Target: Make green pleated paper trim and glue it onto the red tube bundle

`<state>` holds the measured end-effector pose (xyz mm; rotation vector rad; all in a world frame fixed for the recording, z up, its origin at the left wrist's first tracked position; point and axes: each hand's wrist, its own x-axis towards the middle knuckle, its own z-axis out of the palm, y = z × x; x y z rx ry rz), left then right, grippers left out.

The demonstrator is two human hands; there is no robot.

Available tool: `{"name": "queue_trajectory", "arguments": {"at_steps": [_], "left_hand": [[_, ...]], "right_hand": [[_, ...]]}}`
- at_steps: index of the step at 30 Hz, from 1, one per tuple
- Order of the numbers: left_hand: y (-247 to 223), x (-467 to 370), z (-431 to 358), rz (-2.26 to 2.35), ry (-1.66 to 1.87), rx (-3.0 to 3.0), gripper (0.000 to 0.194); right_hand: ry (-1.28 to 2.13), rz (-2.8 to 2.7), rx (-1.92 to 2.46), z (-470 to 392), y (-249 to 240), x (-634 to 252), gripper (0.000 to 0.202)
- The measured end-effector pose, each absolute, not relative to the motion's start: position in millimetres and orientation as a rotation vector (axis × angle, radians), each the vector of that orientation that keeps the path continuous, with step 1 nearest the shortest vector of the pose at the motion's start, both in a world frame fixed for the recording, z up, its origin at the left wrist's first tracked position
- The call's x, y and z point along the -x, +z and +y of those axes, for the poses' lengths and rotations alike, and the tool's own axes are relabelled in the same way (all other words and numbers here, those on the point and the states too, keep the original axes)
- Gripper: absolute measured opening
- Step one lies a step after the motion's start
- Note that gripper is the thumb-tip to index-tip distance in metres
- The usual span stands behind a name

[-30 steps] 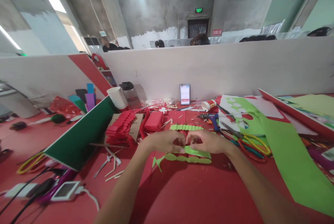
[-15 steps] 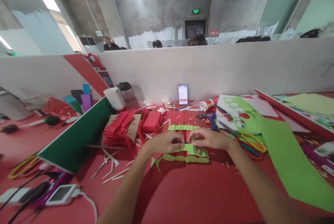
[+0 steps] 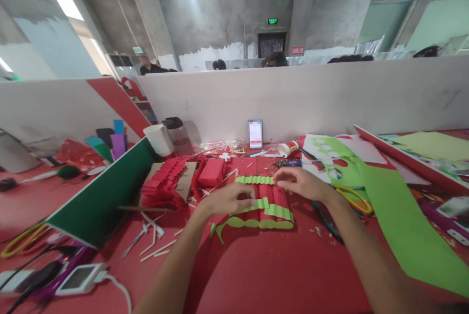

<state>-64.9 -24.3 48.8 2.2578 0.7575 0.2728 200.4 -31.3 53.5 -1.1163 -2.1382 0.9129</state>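
In front of me lies a craft piece of several red paper rolls (image 3: 279,199) side by side, with scalloped green paper along its near and far edges. A green paper strip (image 3: 276,211) crosses the middle of the rolls, with a small folded end standing up near its centre. My left hand (image 3: 230,199) is closed at the left part of this strip, thumb and fingertip on it. Above the far right of the rolls is my right hand (image 3: 300,182), loosely curled with fingers apart and nothing visible in it.
Red pleated paper (image 3: 164,182) and a red block (image 3: 212,172) sit to the left. A glue gun (image 3: 289,162), yellow-handled scissors (image 3: 355,201) and green paper sheets (image 3: 395,211) are on the right. A phone (image 3: 255,133) leans on the partition; a green board (image 3: 106,194) stands left.
My right hand has come off the green strip and moved up and to the right. My left hand stays at the strip, and more of the red rolls now shows between the hands.
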Motion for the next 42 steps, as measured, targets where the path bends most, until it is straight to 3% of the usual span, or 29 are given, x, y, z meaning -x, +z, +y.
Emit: {"name": "queue_trajectory", "arguments": {"at_steps": [5, 10, 14, 24, 32, 39, 42], "left_hand": [[50, 64, -24, 0.751, 0.307, -2.113, 0.030], [45, 64, -23, 0.715, 0.461, -2.004, 0.023], [42, 65, -21, 0.697, 0.527, -2.040, 0.020], [42, 68, -18, 0.752, 0.530, -2.126, 0.029], [40, 69, -17, 0.751, 0.587, -2.060, 0.029], [36, 68, -16, 0.802, 0.640, -1.978, 0.034], [34, 67, -14, 0.832, 0.678, -1.964, 0.033]], "right_hand": [[0.294, -2.005, 1.871, -28, 47, -266, 0.024], [0.461, -2.080, 2.237, -39, 23, -309, 0.044], [0.422, -2.021, 2.398, -40, 15, -309, 0.047], [0.225, -1.951, 2.548, -39, 16, -301, 0.037], [0.521, -2.024, 2.281, -40, 18, -315, 0.022], [0.494, -1.957, 2.370, -50, 23, -319, 0.050], [0.499, -1.925, 2.436, -48, 24, -317, 0.053]]}}
